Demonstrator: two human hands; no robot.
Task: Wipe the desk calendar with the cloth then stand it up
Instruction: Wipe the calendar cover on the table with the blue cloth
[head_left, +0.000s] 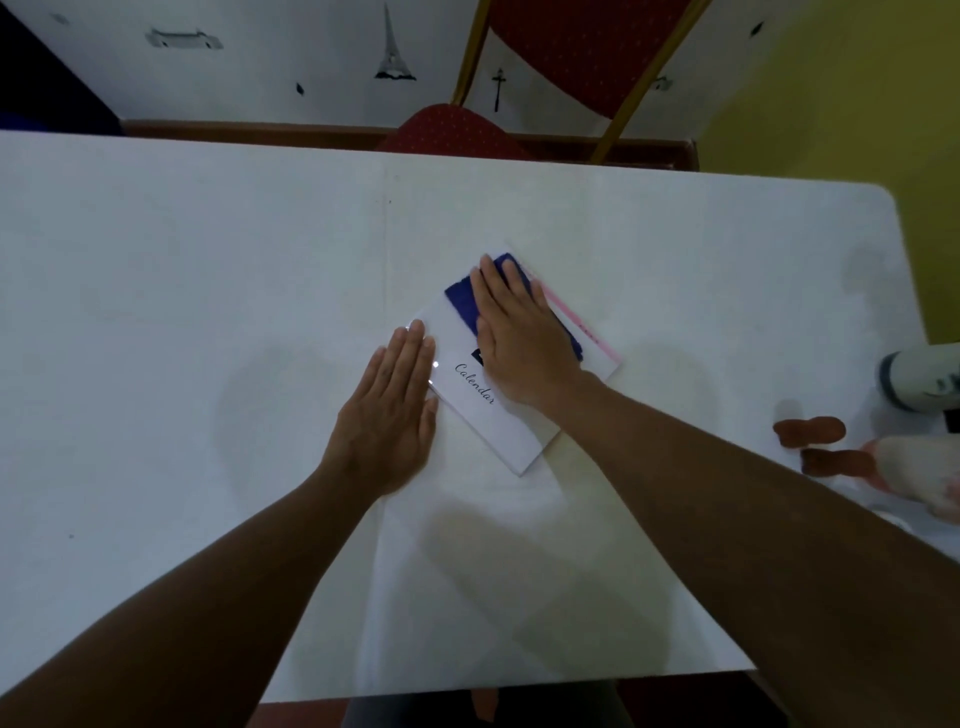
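A white desk calendar (493, 421) with the word "Calendar" on it lies flat and turned at an angle in the middle of the white table (182, 286). A dark blue cloth (465, 301) is spread over its far part. My right hand (519, 338) presses flat on the cloth, palm down with the fingers together. My left hand (392, 415) rests flat on the table at the calendar's left edge, its fingertips touching that edge. A pink strip shows along the calendar's right side.
A red chair with a gold frame (561, 67) stands behind the table's far edge. At the right edge sit a white roll-like object (919, 379) and a soft toy with brown feet (831, 447). A yellow wall is at the right.
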